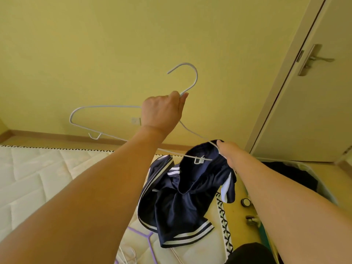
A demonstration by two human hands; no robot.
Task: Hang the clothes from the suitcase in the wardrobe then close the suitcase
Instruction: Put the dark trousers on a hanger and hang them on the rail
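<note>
The left hand [162,109] has its grip clenched round the neck of a pale wire hanger [106,119], just below the hook, and holds it up in the air above the bed [38,178]. The right hand [226,151] pinches the dark navy garment [182,197] with white stripes against the hanger's right shoulder, where the cloth is bunched over the wire end; the rest of the garment hangs slack, its hem dropping to the mattress near the bed's right edge. The hanger's left shoulder is bare, so the garment looks only half threaded on. Judging by that, the task is in its early or middle part: this piece is not yet seated on the hanger, and it must then be carried to the wardrobe, which is not in view. The suitcase [314,180] lies open on the floor past the bed's right edge, with dark cloth inside, so more hanging seems left before it can be closed. Spare hangers, one of them a purple hanger [141,235], lie at the bed's near edge. There is open air above the bed for swinging the hanger; to the right a closed door [304,111] stands near the suitcase.
</note>
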